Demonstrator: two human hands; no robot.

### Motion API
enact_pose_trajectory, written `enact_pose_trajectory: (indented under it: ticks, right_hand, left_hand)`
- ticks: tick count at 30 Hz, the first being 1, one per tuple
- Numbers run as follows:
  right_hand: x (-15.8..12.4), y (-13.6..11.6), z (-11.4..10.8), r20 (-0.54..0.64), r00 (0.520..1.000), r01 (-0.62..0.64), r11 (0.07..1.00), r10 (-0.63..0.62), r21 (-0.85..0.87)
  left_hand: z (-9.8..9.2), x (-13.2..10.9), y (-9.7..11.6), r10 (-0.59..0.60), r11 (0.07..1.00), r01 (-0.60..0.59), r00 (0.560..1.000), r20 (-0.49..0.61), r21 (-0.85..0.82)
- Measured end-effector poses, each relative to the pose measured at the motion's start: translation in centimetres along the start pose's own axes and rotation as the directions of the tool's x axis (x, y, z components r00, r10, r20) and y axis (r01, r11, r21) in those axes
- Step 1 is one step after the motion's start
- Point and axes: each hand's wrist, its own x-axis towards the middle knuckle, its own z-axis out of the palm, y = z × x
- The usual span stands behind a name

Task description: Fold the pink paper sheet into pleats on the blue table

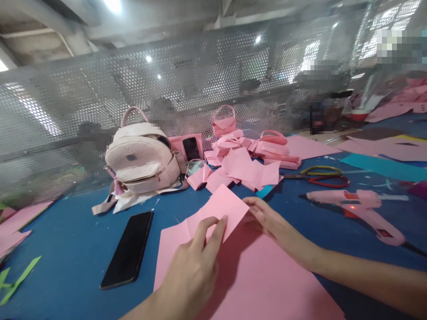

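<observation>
A folded piece of pink paper is held up at a tilt over a larger pink sheet that lies on the blue table. My left hand grips it from the near side, with the index and middle fingers on its surface and the thumb hidden. At its right corner the fingers of my right hand pinch the edge; part of the fingertips is behind the paper. Just beyond lies a heap of cut pink pieces.
A black phone lies to the left, below a pale pink backpack. On the right are a pink glue gun with a red light and scissors. Small pink paper bags stand before a perforated metal screen.
</observation>
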Motion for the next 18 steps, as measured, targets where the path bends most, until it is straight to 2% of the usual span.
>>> enact_pose_trajectory:
  ticks: [2, 4, 6, 8, 10, 12, 14, 15, 16, 17, 18]
  right_hand:
    - [-0.4, 0.1, 0.2, 0.154, 0.988, -0.018, 0.999, 0.013, 0.03]
    - [-0.8, 0.4, 0.2, 0.184, 0.982, -0.046, 0.999, 0.046, -0.006]
    - [-1.1, 0.5, 0.1, 0.143, 0.981, -0.128, 0.991, 0.131, -0.032]
    - [-1.1, 0.4, 0.0, 0.087, 0.973, -0.215, 0.977, 0.212, 0.016]
    - [-0.8, 0.0, -0.1, 0.015, 0.976, -0.217, 0.972, 0.217, 0.089]
    - [-0.4, -0.3, -0.1, -0.059, 0.985, -0.155, 0.981, 0.163, 0.12]
    - [-0.1, -0.4, -0.2, -0.053, 0.987, -0.144, 0.984, 0.15, 0.107]
    - [0.0, -0.4, -0.3, -0.032, 0.985, -0.166, 0.982, 0.17, 0.09]
    - [0.1, -0.3, -0.4, -0.005, 0.98, -0.196, 0.978, 0.196, 0.066]
    - [0.1, -0.2, -0.4, 0.025, 0.975, -0.221, 0.974, 0.22, 0.04]
    - [0.1, -0.1, -0.5, 0.06, 0.97, -0.238, 0.971, 0.237, 0.016]
  left_hand:
    - [0.2, 0.4, 1.0, 0.047, 0.996, -0.043, 0.997, 0.054, -0.082]
    - [1.0, 1.0, 2.0, 0.092, 0.972, -0.077, 0.994, 0.058, -0.223]
    - [1.8, 1.6, 3.0, 0.091, 0.895, -0.082, 0.996, -0.001, -0.438]
    - [2.3, 2.2, 3.7, 0.105, 0.771, -0.12, 0.993, -0.062, -0.626]
    - [1.9, 2.6, 3.8, 0.105, 0.65, -0.135, 0.991, -0.087, -0.748]
    - [0.8, 2.7, 3.3, 0.037, 0.566, -0.085, 0.996, -0.078, -0.82]
    - [-0.5, 2.6, 2.2, -0.106, 0.534, -0.013, 0.991, -0.082, -0.845]
    - [-1.0, 2.6, 1.5, -0.205, 0.564, 0.011, 0.971, -0.127, -0.826]
    - [-1.4, 2.5, 0.8, -0.321, 0.592, 0.026, 0.924, -0.206, -0.805]
    - [-1.5, 2.4, 0.1, -0.449, 0.604, 0.069, 0.853, -0.267, -0.794]
    - [-1.5, 2.4, -0.5, -0.556, 0.572, 0.124, 0.785, -0.273, -0.811]
